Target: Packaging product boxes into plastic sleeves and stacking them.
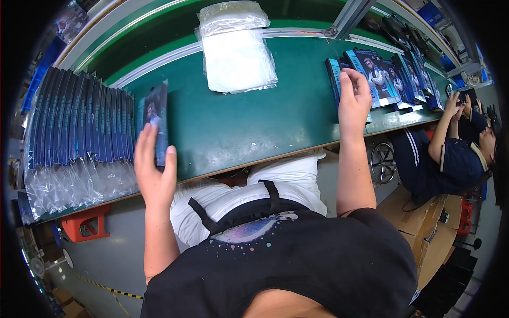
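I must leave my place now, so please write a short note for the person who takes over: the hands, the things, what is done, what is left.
Left hand: holds one dark blue box upright beside the bagged row.
Right hand: rests on the unbagged boxes at the right of the green table.
Clear bags: stacked at the far edge.
Done: a long row bagged.
Left: the boxes at the right.

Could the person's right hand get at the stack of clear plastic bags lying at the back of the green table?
Probably yes. The right hand rests on a blue box beside the stack of clear plastic bags, and only bare green table lies between them.
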Motion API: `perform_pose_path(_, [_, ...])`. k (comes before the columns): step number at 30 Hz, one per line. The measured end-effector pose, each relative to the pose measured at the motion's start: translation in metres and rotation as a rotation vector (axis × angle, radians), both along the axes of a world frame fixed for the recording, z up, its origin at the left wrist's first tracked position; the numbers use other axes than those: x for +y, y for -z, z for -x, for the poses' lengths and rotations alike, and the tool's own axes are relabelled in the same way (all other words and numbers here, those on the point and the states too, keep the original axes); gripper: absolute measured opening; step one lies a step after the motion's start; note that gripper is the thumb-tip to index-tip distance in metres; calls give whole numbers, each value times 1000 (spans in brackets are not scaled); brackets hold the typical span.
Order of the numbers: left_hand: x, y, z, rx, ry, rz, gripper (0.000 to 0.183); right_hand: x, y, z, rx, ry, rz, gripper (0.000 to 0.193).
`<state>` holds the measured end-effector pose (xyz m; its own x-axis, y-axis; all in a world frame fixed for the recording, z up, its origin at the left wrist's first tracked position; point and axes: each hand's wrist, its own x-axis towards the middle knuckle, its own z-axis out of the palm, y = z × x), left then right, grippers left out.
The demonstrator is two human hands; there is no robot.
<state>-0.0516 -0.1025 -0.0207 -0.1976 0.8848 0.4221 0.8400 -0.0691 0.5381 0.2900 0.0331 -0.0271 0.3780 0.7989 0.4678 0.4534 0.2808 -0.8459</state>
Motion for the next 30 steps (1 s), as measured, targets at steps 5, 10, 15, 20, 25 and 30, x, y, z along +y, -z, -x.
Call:
perform_pose_path(5, [5, 15, 1, 239, -100, 161, 45, -22, 33, -6, -947, 67, 94, 54])
perform_pose_path(10, [42, 0, -41, 367, 95, 14, 37, -41, 13, 11, -826, -88, 170, 68])
perform_pose_path(15, [116, 13, -55, 455, 341, -138, 26, -23, 16, 2, -937, 57, 303, 81])
perform_pose_path(20, [138, 17, -48, 432, 487, -61, 29, -36, -10, 8, -208, -298, 341, 80])
perform_pose_path(25, [124, 6, -65, 326, 484, -129, 22, -24, -1, 4, 1094, -984, 479, 68])
perform_pose_path(30, [128, 7, -58, 323, 531, -127, 20, -24, 20, 21, 1231, -1063, 581, 43])
